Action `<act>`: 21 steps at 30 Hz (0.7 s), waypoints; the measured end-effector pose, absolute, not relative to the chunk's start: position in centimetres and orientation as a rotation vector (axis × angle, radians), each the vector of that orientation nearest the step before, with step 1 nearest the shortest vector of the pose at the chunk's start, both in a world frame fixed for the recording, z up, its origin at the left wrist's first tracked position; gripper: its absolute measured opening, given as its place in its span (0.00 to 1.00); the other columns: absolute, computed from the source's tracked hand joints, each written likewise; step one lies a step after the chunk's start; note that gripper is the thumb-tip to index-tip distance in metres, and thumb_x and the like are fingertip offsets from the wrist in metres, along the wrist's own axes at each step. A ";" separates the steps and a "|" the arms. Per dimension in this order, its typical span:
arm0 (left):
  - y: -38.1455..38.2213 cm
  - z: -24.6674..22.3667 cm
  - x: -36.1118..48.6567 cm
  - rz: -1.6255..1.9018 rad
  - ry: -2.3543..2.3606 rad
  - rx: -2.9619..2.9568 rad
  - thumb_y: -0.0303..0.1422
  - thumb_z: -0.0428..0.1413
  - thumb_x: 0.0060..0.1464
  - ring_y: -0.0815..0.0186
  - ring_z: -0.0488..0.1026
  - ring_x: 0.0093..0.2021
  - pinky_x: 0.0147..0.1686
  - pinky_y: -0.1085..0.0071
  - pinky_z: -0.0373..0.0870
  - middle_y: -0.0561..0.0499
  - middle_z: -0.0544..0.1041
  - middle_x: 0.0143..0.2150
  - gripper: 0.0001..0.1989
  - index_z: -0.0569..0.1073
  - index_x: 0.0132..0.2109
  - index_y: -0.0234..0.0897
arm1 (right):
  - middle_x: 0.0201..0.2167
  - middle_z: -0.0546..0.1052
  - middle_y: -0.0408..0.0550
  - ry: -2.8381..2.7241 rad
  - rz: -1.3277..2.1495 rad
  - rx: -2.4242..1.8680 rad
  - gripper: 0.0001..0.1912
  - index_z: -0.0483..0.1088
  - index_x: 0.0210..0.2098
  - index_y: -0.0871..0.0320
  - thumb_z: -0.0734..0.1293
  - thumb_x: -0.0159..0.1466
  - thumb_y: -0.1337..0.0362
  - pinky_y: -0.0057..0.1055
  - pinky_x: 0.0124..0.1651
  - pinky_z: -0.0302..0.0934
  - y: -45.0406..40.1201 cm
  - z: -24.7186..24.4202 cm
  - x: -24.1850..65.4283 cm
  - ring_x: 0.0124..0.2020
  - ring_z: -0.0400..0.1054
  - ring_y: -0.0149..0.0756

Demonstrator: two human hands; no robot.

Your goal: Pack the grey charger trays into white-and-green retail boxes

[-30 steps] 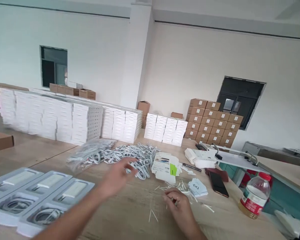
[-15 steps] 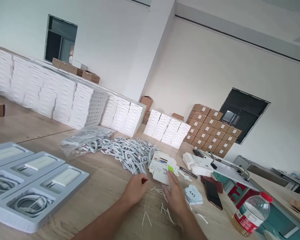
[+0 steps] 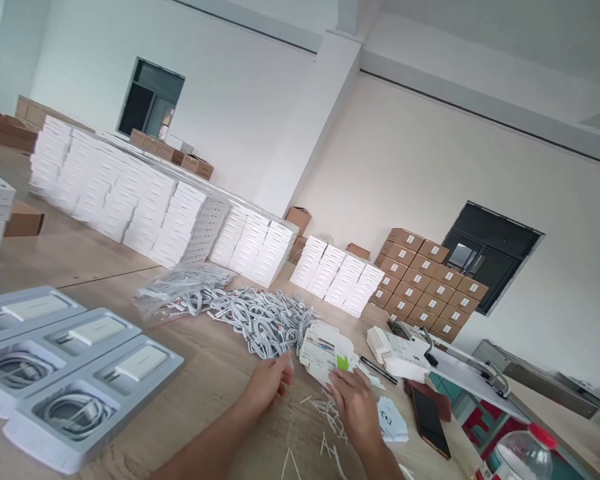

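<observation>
My left hand [image 3: 269, 385] is closed at the near edge of a heap of grey-white cables [image 3: 265, 320]; I cannot make out what its fingers hold. Its fingertips meet the heap's front edge in view. My right hand [image 3: 356, 403] has its fingers bent together at the near side of a flattened white carton [image 3: 323, 350] with a green patch. Whatever those fingers grip is hidden. Thin white strips [image 3: 330, 413] lie scattered between my hands. Right of my right hand rests a small stack of white printed cards [image 3: 393, 420].
Grey trays [image 3: 167, 373] holding chargers and coiled cables stand at left. Bagged cables [image 3: 180, 287] lie behind. Stacked white boxes [image 3: 180, 220] line the far side. At right are a pen [image 3: 379, 370], more white cartons [image 3: 405, 357], a phone [image 3: 430, 420] and a red-capped bottle [image 3: 523, 453].
The view has tilted up and left, bringing more white boxes in at left. My left hand has reached the cable heap's edge. My right hand's fingers have bent inward.
</observation>
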State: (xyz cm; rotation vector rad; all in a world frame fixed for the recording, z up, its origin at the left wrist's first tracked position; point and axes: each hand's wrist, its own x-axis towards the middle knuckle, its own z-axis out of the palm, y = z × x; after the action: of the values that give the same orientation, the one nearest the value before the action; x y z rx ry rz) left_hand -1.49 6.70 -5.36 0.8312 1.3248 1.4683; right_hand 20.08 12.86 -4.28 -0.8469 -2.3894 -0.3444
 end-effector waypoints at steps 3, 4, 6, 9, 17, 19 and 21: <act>6.0 -4.1 -1.9 1.417 1.164 0.717 0.64 0.46 0.47 0.59 0.76 0.29 0.26 0.68 0.68 0.44 0.78 0.33 0.34 0.72 0.37 0.36 | 0.45 0.81 0.49 -2.218 -0.392 -0.590 0.14 0.75 0.48 0.51 0.62 0.66 0.69 0.50 0.58 0.59 9.2 -3.8 20.9 0.46 0.75 0.45; 5.7 -3.7 -2.0 1.391 1.083 0.700 0.64 0.45 0.48 0.57 0.77 0.32 0.30 0.66 0.71 0.43 0.79 0.34 0.35 0.72 0.39 0.36 | 0.44 0.81 0.49 -2.221 -0.359 -0.481 0.16 0.74 0.50 0.49 0.63 0.65 0.70 0.48 0.56 0.61 7.8 -3.5 20.9 0.46 0.75 0.44; 5.2 -2.9 -2.2 1.278 0.890 0.662 0.59 0.50 0.47 0.52 0.79 0.36 0.34 0.63 0.73 0.41 0.81 0.34 0.31 0.74 0.39 0.34 | 0.43 0.82 0.49 -2.322 -0.161 -0.279 0.18 0.72 0.52 0.48 0.65 0.64 0.68 0.43 0.49 0.65 5.4 -2.8 20.8 0.44 0.74 0.44; 4.7 -2.3 -2.3 1.114 0.729 0.602 0.40 0.60 0.39 0.50 0.79 0.39 0.36 0.63 0.73 0.40 0.82 0.33 0.19 0.76 0.37 0.30 | 0.46 0.80 0.51 -2.339 0.254 -0.293 0.14 0.74 0.50 0.48 0.63 0.67 0.58 0.46 0.51 0.66 4.2 -2.2 21.1 0.48 0.73 0.47; 3.9 -2.4 -1.7 0.961 0.911 0.682 0.27 0.63 0.33 0.54 0.80 0.30 0.32 0.64 0.75 0.45 0.83 0.30 0.18 0.78 0.38 0.29 | 0.65 0.66 0.51 -1.968 0.885 -0.966 0.30 0.60 0.64 0.46 0.63 0.65 0.47 0.48 0.58 0.63 8.4 -2.7 24.9 0.59 0.65 0.48; 3.3 -2.3 -1.0 0.904 0.962 0.738 0.25 0.62 0.31 0.55 0.79 0.28 0.26 0.66 0.74 0.47 0.83 0.30 0.22 0.77 0.40 0.32 | 0.64 0.67 0.52 -2.021 0.859 -0.991 0.30 0.60 0.65 0.47 0.64 0.65 0.50 0.45 0.56 0.64 8.6 -2.8 25.0 0.58 0.66 0.47; 2.8 -2.2 -0.3 0.864 0.961 0.795 0.24 0.62 0.30 0.57 0.79 0.28 0.25 0.68 0.73 0.49 0.83 0.31 0.25 0.77 0.43 0.33 | 0.58 0.72 0.51 -2.125 0.862 -0.959 0.25 0.65 0.61 0.50 0.64 0.66 0.54 0.42 0.54 0.64 8.4 -2.7 24.7 0.55 0.68 0.45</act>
State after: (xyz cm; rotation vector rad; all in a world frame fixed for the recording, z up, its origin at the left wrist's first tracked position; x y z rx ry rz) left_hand -0.30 2.76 -2.18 0.7951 0.9611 0.8645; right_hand 24.70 8.39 -2.67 -0.9592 -2.1253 0.8622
